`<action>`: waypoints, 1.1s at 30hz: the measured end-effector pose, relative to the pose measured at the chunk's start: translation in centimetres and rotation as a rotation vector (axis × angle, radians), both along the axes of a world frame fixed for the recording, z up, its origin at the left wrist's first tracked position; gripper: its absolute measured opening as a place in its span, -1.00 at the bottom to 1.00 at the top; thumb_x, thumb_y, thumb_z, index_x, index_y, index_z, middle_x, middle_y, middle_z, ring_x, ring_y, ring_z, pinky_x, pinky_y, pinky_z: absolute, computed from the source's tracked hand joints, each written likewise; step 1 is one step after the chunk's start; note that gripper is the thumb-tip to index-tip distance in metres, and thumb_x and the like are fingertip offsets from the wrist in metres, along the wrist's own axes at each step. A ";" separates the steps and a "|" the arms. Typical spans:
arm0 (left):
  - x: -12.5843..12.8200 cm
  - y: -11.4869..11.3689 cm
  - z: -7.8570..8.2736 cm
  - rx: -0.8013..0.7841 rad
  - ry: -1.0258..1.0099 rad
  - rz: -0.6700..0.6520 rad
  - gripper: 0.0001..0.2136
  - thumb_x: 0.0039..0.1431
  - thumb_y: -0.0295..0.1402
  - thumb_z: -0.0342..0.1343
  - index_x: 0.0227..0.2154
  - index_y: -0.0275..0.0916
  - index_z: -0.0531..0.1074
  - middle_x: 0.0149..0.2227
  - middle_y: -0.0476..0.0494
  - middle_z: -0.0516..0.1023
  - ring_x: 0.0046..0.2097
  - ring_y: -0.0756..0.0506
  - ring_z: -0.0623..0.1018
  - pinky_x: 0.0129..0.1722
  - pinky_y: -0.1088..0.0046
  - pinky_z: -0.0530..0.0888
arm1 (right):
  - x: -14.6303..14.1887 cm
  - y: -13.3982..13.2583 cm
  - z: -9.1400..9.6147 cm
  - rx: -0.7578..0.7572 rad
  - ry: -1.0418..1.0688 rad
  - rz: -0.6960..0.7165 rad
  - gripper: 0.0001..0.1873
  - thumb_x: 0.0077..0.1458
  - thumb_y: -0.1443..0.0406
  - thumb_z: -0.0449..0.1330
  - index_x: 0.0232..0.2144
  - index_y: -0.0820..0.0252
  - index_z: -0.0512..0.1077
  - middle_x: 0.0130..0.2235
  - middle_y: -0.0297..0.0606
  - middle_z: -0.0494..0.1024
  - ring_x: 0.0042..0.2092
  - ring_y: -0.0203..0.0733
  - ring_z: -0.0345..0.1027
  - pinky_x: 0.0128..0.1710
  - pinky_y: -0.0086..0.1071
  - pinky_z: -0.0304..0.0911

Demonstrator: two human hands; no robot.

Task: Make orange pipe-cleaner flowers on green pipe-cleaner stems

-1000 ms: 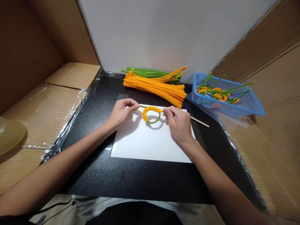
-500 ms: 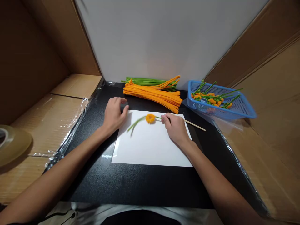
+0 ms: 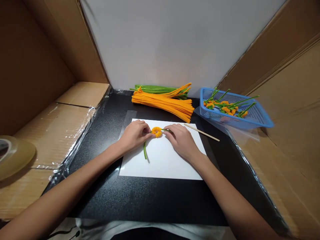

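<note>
An orange pipe-cleaner flower (image 3: 156, 132) with a ring-shaped head is held just over the white paper (image 3: 162, 160). My left hand (image 3: 137, 135) pinches its green stem (image 3: 145, 151) close to the head's left side, and the stem's end hangs down below the fingers. On the right, my right hand (image 3: 180, 138) is closed on the green pipe cleaner that comes out of the head's other side. Both hands' fingertips sit close to the orange ring. A thin wooden stick (image 3: 203, 132) lies beyond my right hand, across the paper's upper right edge.
Bundles of orange pipe cleaners (image 3: 162, 104) and green pipe cleaners (image 3: 155, 88) lie at the back. A blue basket (image 3: 262, 115) at the right holds several finished flowers. A roll of clear tape (image 3: 23, 156) rests on cardboard at the left. Cardboard walls (image 3: 287, 73) flank the black table (image 3: 120, 196).
My left hand has moved right and closed on the green stem beside the flower. The flower has shifted slightly left and down, and its stem end now points downward.
</note>
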State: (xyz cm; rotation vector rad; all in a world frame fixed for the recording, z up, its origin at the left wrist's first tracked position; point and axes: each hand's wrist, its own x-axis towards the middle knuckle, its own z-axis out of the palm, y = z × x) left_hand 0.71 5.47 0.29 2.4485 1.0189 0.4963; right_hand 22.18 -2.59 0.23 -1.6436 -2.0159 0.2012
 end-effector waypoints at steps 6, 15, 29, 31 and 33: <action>0.3 -0.7 0.5 -0.044 0.041 -0.038 -0.79 0.28 -0.23 0.14 -0.38 -0.28 0.46 -0.40 -0.10 0.52 -0.37 -0.06 0.43 -0.38 0.44 0.25 | 0.0 -0.1 -0.3 0.030 -0.080 0.066 -0.84 0.32 0.33 0.13 -0.17 0.20 0.53 -0.23 -0.21 0.65 -0.21 -0.09 0.41 -0.19 -0.28 0.12; -2.4 2.6 0.6 0.292 -0.054 -0.244 -0.78 0.19 -0.56 0.01 -0.38 -0.29 0.57 -0.41 -0.14 0.59 -0.37 -0.06 0.51 -0.36 0.48 0.35 | 2.3 0.6 0.1 0.145 -0.225 0.153 -0.80 0.22 0.48 0.13 -0.32 0.24 0.56 -0.43 -0.20 0.59 -0.36 -0.13 0.29 -0.28 -0.31 0.06; -1.8 1.4 1.8 0.108 0.007 -0.118 -0.67 0.25 -0.13 0.14 -0.08 -0.26 0.53 -0.19 -0.24 0.59 -0.15 -0.18 0.53 -0.18 0.33 0.45 | 1.3 0.2 0.4 0.058 -0.266 0.068 -0.75 0.28 0.45 0.06 -0.33 0.22 0.52 -0.40 -0.21 0.58 -0.34 -0.13 0.28 -0.26 -0.29 0.03; -1.3 0.6 2.2 0.008 -0.090 -0.174 -0.51 0.23 -0.10 0.18 0.15 -0.20 0.39 0.04 -0.25 0.54 -0.01 -0.19 0.52 -0.02 0.27 0.45 | 0.7 -0.1 0.6 0.072 -0.267 0.085 -0.77 0.28 0.45 0.07 -0.28 0.21 0.53 -0.38 -0.21 0.59 -0.32 -0.12 0.30 -0.25 -0.29 0.03; -0.7 -0.1 2.1 -0.148 -0.153 -0.244 -0.56 0.25 -0.15 0.18 0.14 -0.18 0.41 0.02 -0.20 0.57 -0.09 -0.12 0.56 -0.05 0.34 0.48 | 0.4 -0.3 0.8 0.099 -0.255 0.114 -0.78 0.27 0.46 0.08 -0.22 0.21 0.53 -0.34 -0.20 0.61 -0.29 -0.11 0.33 -0.23 -0.28 0.03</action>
